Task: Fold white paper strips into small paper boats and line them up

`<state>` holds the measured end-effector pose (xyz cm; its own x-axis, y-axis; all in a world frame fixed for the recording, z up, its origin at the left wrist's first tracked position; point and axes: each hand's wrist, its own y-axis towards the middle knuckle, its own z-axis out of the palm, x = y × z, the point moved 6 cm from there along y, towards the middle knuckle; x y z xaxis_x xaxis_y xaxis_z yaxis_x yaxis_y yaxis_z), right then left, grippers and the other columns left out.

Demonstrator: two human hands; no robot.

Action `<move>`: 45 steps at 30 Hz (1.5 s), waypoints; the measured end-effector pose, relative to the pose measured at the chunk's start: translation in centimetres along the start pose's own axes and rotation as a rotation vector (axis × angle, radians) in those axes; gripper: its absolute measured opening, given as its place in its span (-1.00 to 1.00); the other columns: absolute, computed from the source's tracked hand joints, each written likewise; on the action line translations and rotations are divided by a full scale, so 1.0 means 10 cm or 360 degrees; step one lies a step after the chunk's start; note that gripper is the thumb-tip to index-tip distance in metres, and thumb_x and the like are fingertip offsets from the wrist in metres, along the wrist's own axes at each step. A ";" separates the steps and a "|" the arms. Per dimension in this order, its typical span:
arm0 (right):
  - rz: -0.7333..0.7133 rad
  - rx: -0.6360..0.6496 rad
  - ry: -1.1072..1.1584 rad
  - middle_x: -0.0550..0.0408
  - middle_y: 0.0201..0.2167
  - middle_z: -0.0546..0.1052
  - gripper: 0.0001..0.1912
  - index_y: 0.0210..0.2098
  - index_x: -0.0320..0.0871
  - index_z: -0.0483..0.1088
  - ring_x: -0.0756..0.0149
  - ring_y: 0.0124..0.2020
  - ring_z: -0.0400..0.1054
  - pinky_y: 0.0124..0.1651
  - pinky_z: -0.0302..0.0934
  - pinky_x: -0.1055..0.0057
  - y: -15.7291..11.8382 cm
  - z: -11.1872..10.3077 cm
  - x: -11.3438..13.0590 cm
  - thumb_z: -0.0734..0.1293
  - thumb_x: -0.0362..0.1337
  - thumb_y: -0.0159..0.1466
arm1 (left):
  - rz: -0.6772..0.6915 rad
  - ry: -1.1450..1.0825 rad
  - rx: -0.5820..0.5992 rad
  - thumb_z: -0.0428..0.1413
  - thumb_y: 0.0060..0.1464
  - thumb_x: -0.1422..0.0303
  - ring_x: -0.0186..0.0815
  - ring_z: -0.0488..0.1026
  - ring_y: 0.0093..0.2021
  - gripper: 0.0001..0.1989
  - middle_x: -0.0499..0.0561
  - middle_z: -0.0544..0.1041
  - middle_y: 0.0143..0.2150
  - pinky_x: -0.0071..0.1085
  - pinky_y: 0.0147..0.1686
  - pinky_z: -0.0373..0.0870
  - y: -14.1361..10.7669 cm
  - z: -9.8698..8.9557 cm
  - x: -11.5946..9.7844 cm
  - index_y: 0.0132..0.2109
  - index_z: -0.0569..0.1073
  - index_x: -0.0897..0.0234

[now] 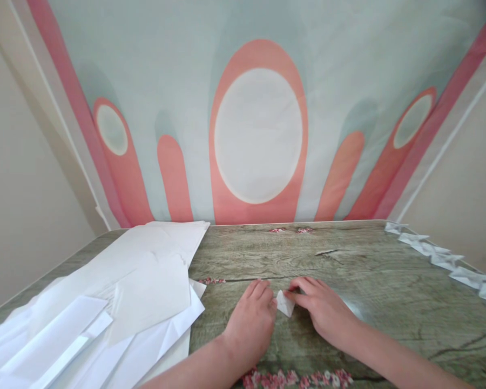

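Between my two hands a small piece of folded white paper (284,304) stands above the wood-patterned table. My right hand (324,307) pinches its right edge with thumb and index finger, the other fingers reaching out over it. On the other side, my left hand (253,319) is closed at the paper's left edge, its fingers curled; its thumb is mostly hidden. Along the table's right edge runs a row of several folded white paper pieces (443,260), pointed in shape.
To the left lies a large spread stack of white paper sheets (154,243), some loose and folded strips (56,337) on top. The wood-patterned tabletop (348,248) has printed pink flowers. A coral and grey-green patterned backdrop (259,124) rises behind the far edge.
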<state>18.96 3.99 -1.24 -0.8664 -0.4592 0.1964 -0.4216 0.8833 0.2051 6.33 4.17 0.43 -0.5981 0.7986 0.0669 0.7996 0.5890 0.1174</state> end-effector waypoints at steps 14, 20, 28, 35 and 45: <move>0.0056 -0.0118 0.0246 0.08 -0.22 0.40 -0.75 -0.19 -0.05 0.43 0.26 -0.15 0.26 -0.10 0.13 0.31 0.00 -0.09 0.06 0.21 -0.42 0.22 | -0.0033 -0.0236 -0.0086 -0.06 0.06 0.56 -0.15 0.18 0.10 -0.71 0.12 0.39 -0.09 -0.20 0.13 0.10 -0.03 0.05 0.06 -0.09 0.43 0.34; 0.0395 -0.0207 0.0536 0.09 -0.34 0.39 -0.87 -0.32 -0.13 0.37 0.29 -0.28 0.29 -0.21 0.17 0.35 0.01 0.05 -0.08 0.27 -0.21 0.21 | -0.0008 -0.0349 -0.0163 -0.05 0.06 0.56 -0.18 0.20 0.08 -0.72 0.08 0.40 -0.12 -0.22 0.11 0.15 -0.02 0.05 0.09 -0.09 0.42 0.30; 0.0539 -0.0252 0.0517 0.12 -0.41 0.41 -0.87 -0.39 -0.13 0.31 0.28 -0.34 0.30 -0.25 0.11 0.34 0.01 0.08 -0.09 0.27 -0.20 0.20 | -0.0001 -0.0474 -0.0256 -0.02 0.01 0.55 -0.17 0.25 0.01 -0.73 0.07 0.42 -0.16 -0.22 0.06 0.18 -0.03 -0.01 0.08 -0.13 0.43 0.30; 0.0631 -0.0235 0.0792 0.20 -0.49 0.44 -0.90 -0.39 -0.10 0.32 0.33 -0.44 0.28 -0.33 0.11 0.39 -0.02 0.12 -0.10 0.27 -0.21 0.18 | -0.0164 -0.0765 -0.0343 0.07 0.05 0.41 -0.23 0.35 -0.17 -0.87 0.01 0.46 -0.23 -0.29 -0.10 0.26 -0.01 -0.02 0.17 -0.23 0.47 0.24; 0.0524 -0.0443 0.1209 0.14 -0.38 0.45 -0.81 -0.26 -0.12 0.34 0.33 -0.34 0.32 -0.24 0.18 0.39 -0.05 0.03 0.00 0.31 -0.18 0.15 | -0.0336 -0.1347 -0.0466 0.18 -0.04 0.44 -0.28 0.37 -0.20 -0.91 -0.01 0.47 -0.28 -0.41 -0.16 0.27 0.01 0.04 0.31 -0.31 0.46 0.28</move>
<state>19.05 3.55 -1.60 -0.4780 -0.2112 0.8526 -0.0145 0.9724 0.2328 4.55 6.74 0.24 -0.3985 0.5702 -0.7184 0.5638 0.7701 0.2985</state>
